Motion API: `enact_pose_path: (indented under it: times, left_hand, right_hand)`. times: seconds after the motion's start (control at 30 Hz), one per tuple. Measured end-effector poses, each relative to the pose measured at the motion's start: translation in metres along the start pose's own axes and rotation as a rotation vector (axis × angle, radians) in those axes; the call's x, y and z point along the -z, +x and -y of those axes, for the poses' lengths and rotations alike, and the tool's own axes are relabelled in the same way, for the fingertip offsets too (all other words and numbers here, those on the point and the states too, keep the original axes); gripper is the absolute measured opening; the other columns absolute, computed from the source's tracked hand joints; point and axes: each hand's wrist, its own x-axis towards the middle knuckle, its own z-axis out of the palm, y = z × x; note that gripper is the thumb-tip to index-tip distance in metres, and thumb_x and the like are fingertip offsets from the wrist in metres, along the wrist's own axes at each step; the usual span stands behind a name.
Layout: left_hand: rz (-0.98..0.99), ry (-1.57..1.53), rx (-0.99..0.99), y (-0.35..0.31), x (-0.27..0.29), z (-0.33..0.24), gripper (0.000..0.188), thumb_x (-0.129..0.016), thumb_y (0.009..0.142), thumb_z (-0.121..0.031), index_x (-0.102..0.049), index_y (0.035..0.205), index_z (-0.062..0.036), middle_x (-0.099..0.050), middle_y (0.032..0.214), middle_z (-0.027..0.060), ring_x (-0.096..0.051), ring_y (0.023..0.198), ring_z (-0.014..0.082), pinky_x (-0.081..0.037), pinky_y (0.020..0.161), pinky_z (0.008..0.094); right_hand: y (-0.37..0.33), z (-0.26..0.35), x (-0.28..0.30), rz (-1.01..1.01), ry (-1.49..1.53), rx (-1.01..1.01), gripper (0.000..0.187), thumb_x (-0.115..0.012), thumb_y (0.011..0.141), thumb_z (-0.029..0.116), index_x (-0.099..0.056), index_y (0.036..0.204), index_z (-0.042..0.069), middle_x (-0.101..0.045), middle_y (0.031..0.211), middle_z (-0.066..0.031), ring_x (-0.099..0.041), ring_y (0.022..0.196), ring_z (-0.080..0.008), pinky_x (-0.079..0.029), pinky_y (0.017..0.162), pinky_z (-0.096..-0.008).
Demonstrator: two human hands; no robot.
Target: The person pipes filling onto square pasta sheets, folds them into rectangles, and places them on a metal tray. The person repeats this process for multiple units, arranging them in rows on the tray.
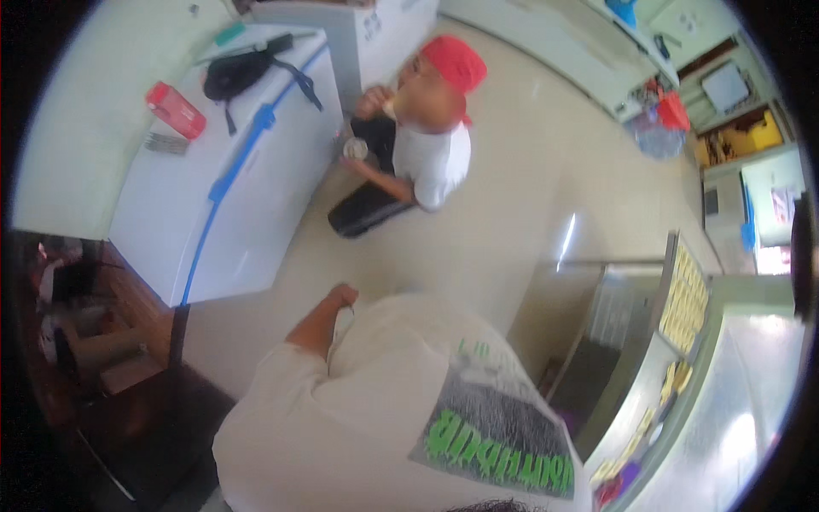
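My left hand (pixel 345 295) hangs low in front of my pale printed shirt (pixel 375 401), nearest to the beige floor (pixel 409 256). Its fingers are small and blurred, and whether they hold anything does not show. My right hand is out of view. Ahead of me another person (pixel 435 162) in a red head cloth and white shirt sits or crouches low beside a white chest freezer (pixel 247 196) with a blue edge. That person holds a small cup (pixel 355 149) in one hand and raises the other toward the mouth.
On the freezer lie a red bottle (pixel 177 111), a black bag (pixel 243 75) and a green item (pixel 229 34). To the right, a tray (pixel 685 294) with rows of pale yellow pieces stands by a metal-topped table (pixel 742 392). A dark surface (pixel 153 427) lies at lower left.
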Motion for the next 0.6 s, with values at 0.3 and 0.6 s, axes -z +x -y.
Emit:
enact_pose_path:
  times: [0.3,0.6]
  left_hand:
    - [0.066,0.239,-0.064,-0.002,-0.001,-0.011,0.030,-0.049,0.098,-0.017,-0.075,0.104,-0.0052,-0.076,0.101,0.0190,-0.074,0.095,0.0365,-0.058,0.087,0.0513]
    - [0.092,-0.254,-0.413,0.037,0.105,-0.039,0.015,-0.071,0.079,-0.020,-0.073,0.089,-0.0089,-0.067,0.077,0.0079,-0.065,0.068,0.0203,-0.055,0.065,0.0431]
  right_hand:
    - [-0.045,0.045,0.006,-0.051,0.141,-0.087,0.040,-0.064,0.088,0.018,-0.073,0.123,0.000,-0.077,0.105,-0.0196,-0.076,0.093,-0.0263,-0.058,0.085,-0.0388]
    - [-0.092,-0.014,-0.047,-0.215,0.602,-0.379,0.047,-0.064,0.083,0.020,-0.072,0.125,0.003,-0.076,0.104,-0.0242,-0.075,0.099,-0.0341,-0.058,0.090,-0.0462]
